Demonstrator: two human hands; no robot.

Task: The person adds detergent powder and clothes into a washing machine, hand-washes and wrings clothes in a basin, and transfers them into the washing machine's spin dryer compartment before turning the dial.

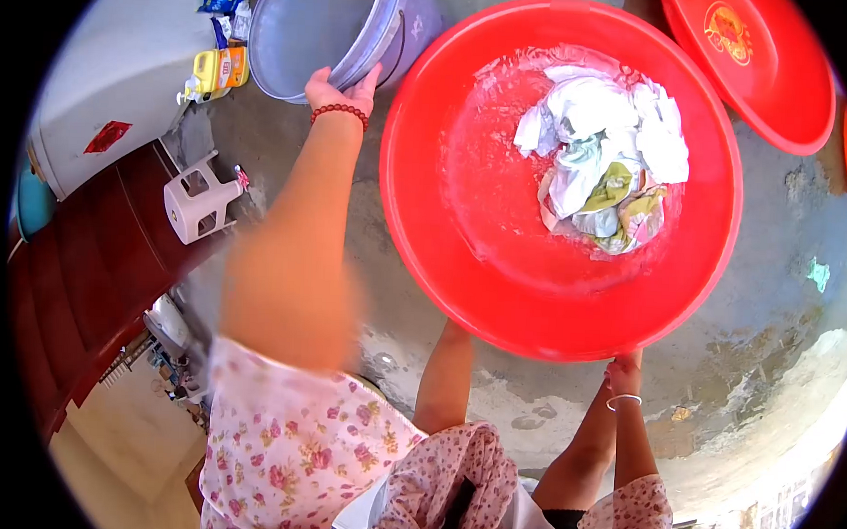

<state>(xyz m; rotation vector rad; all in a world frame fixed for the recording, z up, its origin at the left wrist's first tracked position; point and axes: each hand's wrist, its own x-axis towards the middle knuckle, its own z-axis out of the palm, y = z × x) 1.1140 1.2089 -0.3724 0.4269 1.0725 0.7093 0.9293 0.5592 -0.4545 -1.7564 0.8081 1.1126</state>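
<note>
A large red basin (417, 171) holds a heap of wet white and green cloths (605, 150) with a little water around them. My left hand (344, 94), with a red bead bracelet at the wrist, grips the rim of a pale purple bucket (418, 31) at the basin's left; the bucket is tilted with its opening towards me. At the basin's near edge is my right hand (623, 369), below a white bangle. Its fingers look closed at the rim, partly hidden by the basin.
Another red basin (775, 81) lies at the upper right. On the left are a white plastic stool (200, 199), a yellow bottle (206, 72), a white appliance (122, 77) and dark red furniture (97, 272). The floor (769, 239) is wet, patchy concrete.
</note>
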